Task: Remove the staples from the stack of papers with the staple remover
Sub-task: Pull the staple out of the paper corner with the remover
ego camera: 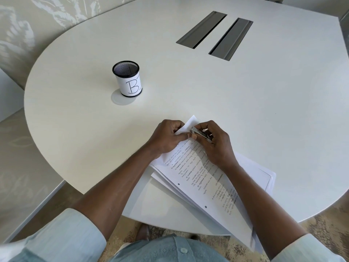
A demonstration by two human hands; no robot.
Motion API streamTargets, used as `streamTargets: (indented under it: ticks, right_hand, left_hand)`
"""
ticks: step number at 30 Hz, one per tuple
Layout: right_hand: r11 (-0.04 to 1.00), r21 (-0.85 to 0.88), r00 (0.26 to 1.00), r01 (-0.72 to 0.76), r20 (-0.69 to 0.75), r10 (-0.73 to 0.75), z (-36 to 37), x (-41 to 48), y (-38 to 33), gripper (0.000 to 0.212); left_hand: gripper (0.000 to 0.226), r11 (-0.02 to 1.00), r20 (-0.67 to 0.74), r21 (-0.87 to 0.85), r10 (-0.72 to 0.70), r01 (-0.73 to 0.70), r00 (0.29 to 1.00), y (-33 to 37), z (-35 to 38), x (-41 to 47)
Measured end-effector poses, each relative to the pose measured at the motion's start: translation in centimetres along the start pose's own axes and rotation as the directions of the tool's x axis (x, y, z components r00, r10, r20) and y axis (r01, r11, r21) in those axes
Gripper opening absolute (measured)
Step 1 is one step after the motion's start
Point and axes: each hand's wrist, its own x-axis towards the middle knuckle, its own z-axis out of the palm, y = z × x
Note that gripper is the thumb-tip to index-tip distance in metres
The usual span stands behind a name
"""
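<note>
Staple remover (201, 133), slim shiny metal, atop flat white printed papers (204, 178).

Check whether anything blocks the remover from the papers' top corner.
Nothing visible does. The right hand holds the remover right at the far corner of the papers; the left hand pinches that corner beside the tip, not across it.

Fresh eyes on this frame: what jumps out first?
Both hands meet at the far corner of the stack of papers, which overhangs the near edge of the table: the left hand pinches the corner, the right hand holds a metal staple remover to it. Farther back on the left stands a black mesh pen holder labelled B; two grey slot covers sit at the far side.
</note>
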Motion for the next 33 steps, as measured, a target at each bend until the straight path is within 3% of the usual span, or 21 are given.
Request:
streamTargets:
  ticks: [11, 15, 18, 24, 33]
  right_hand:
    - [0.932, 0.314, 0.984, -0.18, 0.05, 0.173, -0.3, 0.3, -0.5, 0.012]
    - [0.877, 0.444, 0.977, -0.183, -0.014, 0.211, -1.0, 0.3, -0.8, 0.017]
    - [0.892, 0.418, 0.98, -0.175, -0.016, 0.2, -1.0, 0.0, -0.8, 0.013]
    - [0.929, 0.339, 0.986, -0.147, -0.025, 0.165, -0.9, -0.2, -0.7, 0.016]
    - [0.925, 0.316, 0.976, -0.212, 0.11, 0.186, -2.7, 0.1, -0.9, 0.019]
  left_hand:
    - [0.014, 1.0, 0.021, -0.005, -0.008, 0.008, 1.0, 0.0, -0.3, 0.2]
    - [0.012, 1.0, 0.007, -0.001, -0.03, 0.03, 1.0, 0.1, -0.4, 0.1]
    - [0.02, 0.999, 0.022, 0.008, -0.053, 0.053, 0.998, 0.4, -0.6, 0.0]
    - [0.007, 0.991, 0.082, -0.034, -0.124, 0.128, 0.989, 1.5, -1.3, 0.3]
    - [0.034, 0.985, 0.175, -0.007, -0.167, 0.171, 0.97, 3.0, -1.9, 1.4]
